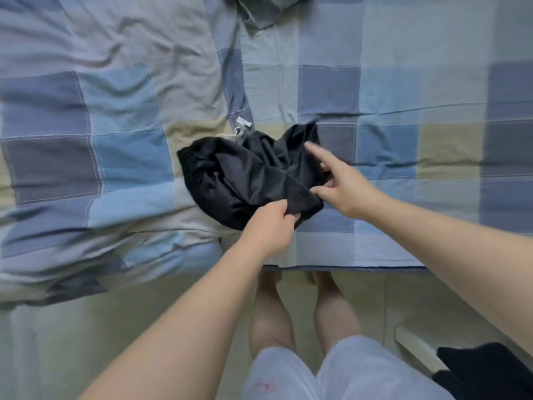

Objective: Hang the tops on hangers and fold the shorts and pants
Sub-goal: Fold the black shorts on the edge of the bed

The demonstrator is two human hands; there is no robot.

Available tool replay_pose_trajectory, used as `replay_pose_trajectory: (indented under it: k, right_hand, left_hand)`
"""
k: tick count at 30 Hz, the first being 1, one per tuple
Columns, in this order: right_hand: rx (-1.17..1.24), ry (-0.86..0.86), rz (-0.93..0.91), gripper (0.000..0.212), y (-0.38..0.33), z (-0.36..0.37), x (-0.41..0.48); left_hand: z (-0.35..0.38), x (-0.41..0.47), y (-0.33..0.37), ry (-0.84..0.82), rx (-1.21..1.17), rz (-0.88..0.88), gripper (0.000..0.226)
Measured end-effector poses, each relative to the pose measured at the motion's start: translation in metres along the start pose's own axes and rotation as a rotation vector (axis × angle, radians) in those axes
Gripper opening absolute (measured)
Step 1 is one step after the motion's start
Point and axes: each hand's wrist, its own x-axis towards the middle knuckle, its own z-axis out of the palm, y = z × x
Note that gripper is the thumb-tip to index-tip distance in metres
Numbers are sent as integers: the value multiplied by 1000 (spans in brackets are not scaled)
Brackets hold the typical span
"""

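A crumpled black garment (245, 174) lies bunched on the checked bed cover near the bed's front edge. My left hand (271, 226) grips the garment's near edge, fingers curled into the fabric. My right hand (340, 183) hovers at the garment's right side with the index finger stretched out over the cloth and the thumb touching its lower right corner; its fingers are spread and hold nothing. A white drawstring or label (240, 127) shows at the garment's far edge.
The blue, grey and beige patchwork bed cover (403, 96) fills the upper view, rumpled at the left. A grey garment (268, 10) lies at the far top. Another dark cloth (487, 370) sits on a pale object at the bottom right. My legs stand at the bed's edge.
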Motion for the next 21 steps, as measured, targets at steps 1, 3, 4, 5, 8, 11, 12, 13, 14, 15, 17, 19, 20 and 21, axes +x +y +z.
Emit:
replay_pose_trajectory:
  k: [1,3,4,5,8,11,12,13,14,15,17,19,20,21]
  right_hand:
    - [-27,-21,-19,62,-4,-8,-20]
    - [-70,-33,-23,32,-11,-25,-60]
    - [-84,-6,-17,24,-15,-35,-79]
    - [-101,32,-7,21,-18,-46,-98]
    - [-165,111,23,26,-32,-76,-146]
    - [-215,179,-20,36,-44,-104,-188]
    - [-222,204,-52,35,-46,-113,-202]
    - [-223,223,-85,33,-49,-120,-214]
    - [-221,232,-113,32,-53,-125,-224]
    - [-218,236,-135,32,-56,-131,-234]
    - [-200,253,-173,33,-63,-142,-250]
    - [-174,294,-219,37,-71,-154,-265]
    - [-168,323,-243,38,-74,-161,-272]
    - [-164,356,-267,37,-78,-168,-278]
  left_hand:
    - [4,-19,12,-17,-6,16,30]
    - [12,-55,34,-28,-30,44,33]
    - [16,-72,45,-30,-32,64,32]
    - [19,-88,56,-31,-31,85,30]
    - [24,-128,88,6,-21,139,21]
    - [20,-158,114,104,-66,208,19]
    - [18,-168,123,137,-107,247,20]
    - [15,-179,132,174,-156,293,22]
    - [12,-189,141,209,-209,330,23]
    - [8,-199,152,237,-270,345,23]
    - [0,-218,173,252,-379,339,25]
    - [-9,-235,193,261,-500,360,28]
    - [-13,-243,202,277,-583,369,30]
    - [-17,-250,210,293,-664,374,33]
